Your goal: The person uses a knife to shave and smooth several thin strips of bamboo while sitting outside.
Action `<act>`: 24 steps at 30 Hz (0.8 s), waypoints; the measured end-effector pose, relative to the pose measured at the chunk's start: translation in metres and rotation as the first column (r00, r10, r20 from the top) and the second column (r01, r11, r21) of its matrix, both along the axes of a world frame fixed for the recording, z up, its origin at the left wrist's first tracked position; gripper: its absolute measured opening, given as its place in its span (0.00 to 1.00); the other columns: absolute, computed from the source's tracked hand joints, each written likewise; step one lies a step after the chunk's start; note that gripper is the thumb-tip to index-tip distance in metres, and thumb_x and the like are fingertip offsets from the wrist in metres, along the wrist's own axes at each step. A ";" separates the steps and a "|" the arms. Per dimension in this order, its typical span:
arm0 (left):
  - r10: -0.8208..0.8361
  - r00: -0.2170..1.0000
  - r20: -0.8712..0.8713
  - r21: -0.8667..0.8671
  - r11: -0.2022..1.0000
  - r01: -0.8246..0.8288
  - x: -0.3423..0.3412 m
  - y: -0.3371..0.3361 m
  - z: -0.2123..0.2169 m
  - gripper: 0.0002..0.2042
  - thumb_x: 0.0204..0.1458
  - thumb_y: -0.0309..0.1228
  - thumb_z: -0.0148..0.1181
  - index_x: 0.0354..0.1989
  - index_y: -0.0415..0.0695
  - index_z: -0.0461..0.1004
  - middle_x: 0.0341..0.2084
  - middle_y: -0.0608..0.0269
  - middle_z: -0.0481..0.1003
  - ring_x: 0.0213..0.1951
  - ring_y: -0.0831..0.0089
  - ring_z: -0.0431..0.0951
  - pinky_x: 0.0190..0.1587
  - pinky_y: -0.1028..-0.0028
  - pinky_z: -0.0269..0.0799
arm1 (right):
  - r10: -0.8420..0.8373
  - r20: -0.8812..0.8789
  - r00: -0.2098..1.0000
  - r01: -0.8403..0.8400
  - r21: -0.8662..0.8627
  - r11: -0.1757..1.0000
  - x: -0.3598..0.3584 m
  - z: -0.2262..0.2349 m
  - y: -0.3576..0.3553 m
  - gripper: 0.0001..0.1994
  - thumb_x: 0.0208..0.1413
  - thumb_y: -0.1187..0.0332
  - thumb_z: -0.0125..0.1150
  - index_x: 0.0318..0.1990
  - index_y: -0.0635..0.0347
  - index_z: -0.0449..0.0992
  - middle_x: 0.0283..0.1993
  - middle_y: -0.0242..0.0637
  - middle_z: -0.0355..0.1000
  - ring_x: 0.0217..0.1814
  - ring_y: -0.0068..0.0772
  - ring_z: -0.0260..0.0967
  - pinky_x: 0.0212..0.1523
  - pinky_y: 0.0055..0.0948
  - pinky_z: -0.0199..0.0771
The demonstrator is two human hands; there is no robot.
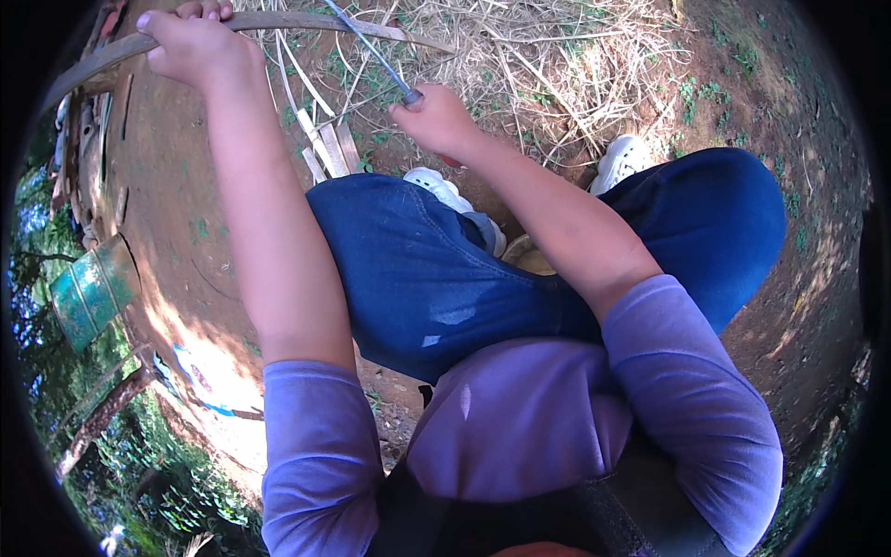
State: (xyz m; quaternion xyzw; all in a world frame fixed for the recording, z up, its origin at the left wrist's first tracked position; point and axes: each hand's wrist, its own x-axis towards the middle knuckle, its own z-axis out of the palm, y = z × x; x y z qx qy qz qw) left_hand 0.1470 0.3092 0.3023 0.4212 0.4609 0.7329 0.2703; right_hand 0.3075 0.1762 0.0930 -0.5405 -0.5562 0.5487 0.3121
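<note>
My left hand (200, 45) is closed around a long, flat, curved strip that looks like split bamboo (306, 20), raised at the far left. The strip bows from the left rim across to the dry shavings. In my right hand (436, 121) is the handle of a long thin blade, apparently a knife (371, 51) seen nearly edge-on. It points up and to the left, and its far part crosses the strip in the picture; I cannot tell whether they touch. A bit of red shows beneath my right fist. The blade's tip is out of view.
Pale shavings and thin strips (566, 70) cover the ground ahead. Short split pieces (329, 148) lie by my left knee. White shoes (620, 160) show beyond my bent legs in blue trousers (418, 269). A green corrugated container (96, 290) and a log (102, 422) are at the left.
</note>
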 end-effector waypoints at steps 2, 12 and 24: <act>0.001 1.000 -0.007 0.011 1.000 -0.001 0.004 -0.005 0.002 0.16 0.69 0.40 0.40 0.28 0.46 0.55 0.18 0.66 0.57 0.20 0.72 0.58 0.27 0.66 0.61 | -0.078 -0.024 0.997 0.060 -0.432 0.900 0.019 -0.024 -0.005 0.12 0.58 0.63 0.63 0.35 0.65 0.73 0.22 0.34 0.70 0.20 0.28 0.70 0.20 0.31 0.73; -0.176 0.984 -0.006 0.037 0.984 0.176 -0.013 0.004 -0.004 0.17 0.69 0.41 0.43 0.28 0.46 0.57 0.18 0.67 0.56 0.21 0.72 0.58 0.28 0.65 0.59 | -0.028 -0.091 0.995 0.007 -0.216 0.976 -0.001 0.026 0.007 0.11 0.58 0.65 0.59 0.38 0.66 0.76 0.27 0.42 0.76 0.22 0.33 0.75 0.23 0.36 0.77; -0.423 0.906 -0.009 0.178 0.891 0.418 0.024 0.002 0.005 0.19 0.69 0.46 0.52 0.25 0.54 0.58 0.16 0.78 0.53 0.18 0.84 0.55 0.24 0.78 0.54 | -0.104 -0.224 0.969 0.042 -0.264 0.963 0.006 0.024 0.004 0.12 0.59 0.64 0.60 0.35 0.68 0.75 0.24 0.41 0.73 0.22 0.32 0.72 0.22 0.35 0.76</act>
